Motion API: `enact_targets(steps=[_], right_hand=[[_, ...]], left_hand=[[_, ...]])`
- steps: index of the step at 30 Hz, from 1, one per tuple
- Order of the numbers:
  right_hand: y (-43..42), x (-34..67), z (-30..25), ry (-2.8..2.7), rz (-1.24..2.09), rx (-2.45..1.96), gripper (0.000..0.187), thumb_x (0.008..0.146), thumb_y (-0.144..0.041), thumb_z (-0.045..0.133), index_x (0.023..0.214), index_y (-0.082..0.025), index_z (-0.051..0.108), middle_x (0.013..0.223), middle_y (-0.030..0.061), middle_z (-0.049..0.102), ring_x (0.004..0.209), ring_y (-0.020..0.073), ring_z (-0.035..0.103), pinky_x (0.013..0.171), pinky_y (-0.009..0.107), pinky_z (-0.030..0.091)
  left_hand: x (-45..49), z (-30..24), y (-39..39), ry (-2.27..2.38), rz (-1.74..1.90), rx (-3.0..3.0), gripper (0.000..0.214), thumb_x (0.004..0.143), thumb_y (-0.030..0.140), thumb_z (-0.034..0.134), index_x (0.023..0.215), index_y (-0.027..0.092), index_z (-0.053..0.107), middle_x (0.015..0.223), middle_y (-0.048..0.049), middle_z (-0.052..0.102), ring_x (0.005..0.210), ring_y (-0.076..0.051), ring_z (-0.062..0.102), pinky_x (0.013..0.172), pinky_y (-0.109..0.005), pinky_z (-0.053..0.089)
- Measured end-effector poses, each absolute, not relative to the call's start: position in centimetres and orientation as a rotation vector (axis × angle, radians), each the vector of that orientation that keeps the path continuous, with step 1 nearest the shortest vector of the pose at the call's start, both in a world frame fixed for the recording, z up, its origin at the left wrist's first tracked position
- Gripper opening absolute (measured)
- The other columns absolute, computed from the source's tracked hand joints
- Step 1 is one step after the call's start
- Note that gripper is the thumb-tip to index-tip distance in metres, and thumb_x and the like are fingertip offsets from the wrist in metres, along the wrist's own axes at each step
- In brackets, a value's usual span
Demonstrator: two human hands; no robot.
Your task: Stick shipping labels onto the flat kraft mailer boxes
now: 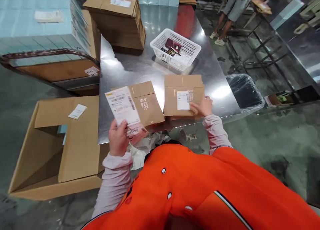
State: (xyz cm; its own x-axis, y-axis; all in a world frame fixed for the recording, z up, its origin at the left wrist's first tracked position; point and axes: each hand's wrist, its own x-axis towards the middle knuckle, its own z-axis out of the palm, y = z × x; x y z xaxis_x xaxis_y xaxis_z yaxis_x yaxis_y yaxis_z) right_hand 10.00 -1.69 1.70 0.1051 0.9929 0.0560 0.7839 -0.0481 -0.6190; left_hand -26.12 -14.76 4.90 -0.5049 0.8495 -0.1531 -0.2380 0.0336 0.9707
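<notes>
My left hand (118, 136) is closed on a sheet of printed shipping labels (122, 107), pinching its lower edge with the thumb on top. Part of the sheet overlaps a brown cardboard box (147, 107) printed with white words, on the metal table. A second cardboard box (172, 82) lies to its right, bearing a white label (183, 101). My right hand (203, 107) grips this box near its lower right corner, thumb across the top beside the label. Its other fingers are at the right edge, partly hidden.
A white plastic basket (156, 45) with small items stands on the metal table (212, 77). Flattened cartons (122, 27) are stacked behind. An open carton (82, 140) and a cart (57, 72) with pale blue boxes are left; a lined bin (243, 90) and another person (233, 10) are right.
</notes>
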Motion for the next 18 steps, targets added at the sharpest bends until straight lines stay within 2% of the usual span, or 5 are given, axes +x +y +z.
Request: enact_targets(steps=[4, 6, 9, 13, 18], right_hand=[[-5.1, 0.1, 2.0, -1.879, 1.355, -1.236, 0.098, 0.06, -0.059, 0.078, 0.139, -0.014, 0.043, 0.126, 0.0163, 0.057, 0.109, 0.029, 0.057, 0.089, 0.041, 0.052], [-7.6, -5.1, 1.3, -1.703, 1.571, -0.961, 0.074, 0.072, -0.065, 0.065, 0.127, -0.016, 0.054, 0.117, 0.0109, 0.063, 0.103, 0.0239, 0.061, 0.087, 0.036, 0.052], [-10.0, -8.6, 0.5, -1.674, 1.669, -0.869, 0.054, 0.076, -0.063, 0.062, 0.103, -0.016, 0.065, 0.1, 0.0073, 0.068, 0.09, 0.0208, 0.064, 0.085, 0.035, 0.052], [-8.3, -8.7, 1.8, -1.846, 1.735, -0.775, 0.057, 0.07, -0.055, 0.074, 0.11, -0.015, 0.066, 0.101, 0.0077, 0.071, 0.088, 0.0196, 0.066, 0.081, 0.033, 0.053], [-5.8, -9.4, 3.7, -2.167, 1.571, -0.844, 0.044, 0.076, -0.057, 0.068, 0.084, -0.015, 0.075, 0.076, 0.0057, 0.072, 0.07, 0.0175, 0.064, 0.065, 0.028, 0.049]], left_hand=[[-22.5, 3.8, -16.0, 1.448, 1.441, 0.719, 0.038, 0.069, 0.043, 0.075, 0.093, 0.015, 0.069, 0.094, -0.0078, 0.073, 0.084, -0.022, 0.068, 0.075, -0.031, 0.054], [-21.8, 3.3, -16.2, 1.436, 1.351, 0.799, 0.04, 0.067, 0.045, 0.076, 0.092, 0.015, 0.07, 0.094, -0.0084, 0.073, 0.086, -0.022, 0.067, 0.078, -0.032, 0.053], [-22.3, 3.0, -16.1, 1.476, 1.477, 0.76, 0.039, 0.066, 0.046, 0.077, 0.088, 0.015, 0.07, 0.088, -0.0067, 0.072, 0.08, -0.019, 0.065, 0.076, -0.03, 0.052], [-23.1, 2.5, -16.6, 1.562, 1.556, 0.653, 0.04, 0.061, 0.048, 0.08, 0.077, 0.013, 0.07, 0.073, -0.004, 0.069, 0.066, -0.015, 0.06, 0.065, -0.027, 0.049], [-21.7, 0.5, -17.1, 1.752, 1.655, 0.605, 0.045, 0.065, 0.055, 0.075, 0.055, 0.016, 0.056, 0.052, 0.0027, 0.054, 0.052, -0.01, 0.046, 0.052, -0.022, 0.039]])
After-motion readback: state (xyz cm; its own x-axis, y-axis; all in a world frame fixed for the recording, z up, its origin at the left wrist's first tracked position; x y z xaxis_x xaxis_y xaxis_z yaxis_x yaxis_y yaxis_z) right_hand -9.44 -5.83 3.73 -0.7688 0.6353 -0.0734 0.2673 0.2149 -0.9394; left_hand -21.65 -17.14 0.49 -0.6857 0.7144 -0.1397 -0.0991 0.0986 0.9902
